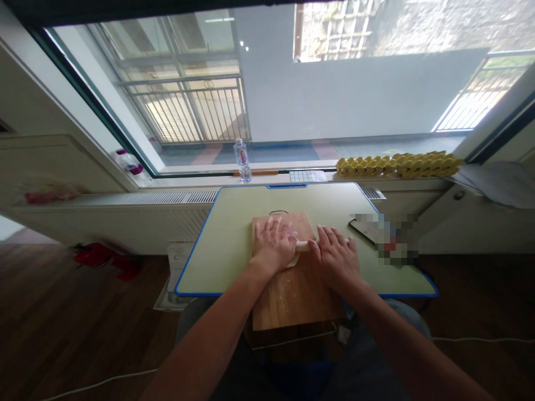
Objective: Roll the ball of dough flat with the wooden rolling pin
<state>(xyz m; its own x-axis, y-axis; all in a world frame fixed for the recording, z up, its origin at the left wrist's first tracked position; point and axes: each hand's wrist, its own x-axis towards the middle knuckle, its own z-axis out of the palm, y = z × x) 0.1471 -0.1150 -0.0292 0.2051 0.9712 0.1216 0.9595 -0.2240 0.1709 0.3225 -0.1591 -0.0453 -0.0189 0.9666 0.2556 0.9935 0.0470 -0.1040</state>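
a wide window (pixel 271 94) fills the far side of the room, looking out on a pale wall and barred panes, and along its sill stand a clear plastic bottle (pixel 242 161), some pale paper (pixel 307 176) and a row of yellow, wavy-edged pieces (pixel 397 165); a second bottle (pixel 130 165) with a purple cap and label is over in the left corner. in front of the sill is my desk (pixel 225 239), light green with a blue rim, and on it, around the middle, a wooden board (pixel 298 298) whose near end sticks out past the desk's edge, toward my lap. at the board's far end a thin metal loop (pixel 278 212) shows. a pale rolling pin (pixel 302 245) lies crosswise on the board, and under it is a thin, pale piece of what looks like dough (pixel 294 260), mostly hidden by me. my left grip (pixel 273 242) is palm down over the pin's left part, fingers stretched out forward rather than curled around it. my right grip (pixel 336 253) is laid over the pin's right part the same way, fingers extended, thumb along the wood near the gap between my two hands. to the right on the desk lies a flat thing with a dark edge (pixel 363 231), partly blurred out. a red fire extinguisher (pixel 104 260) is on the floor at the left.
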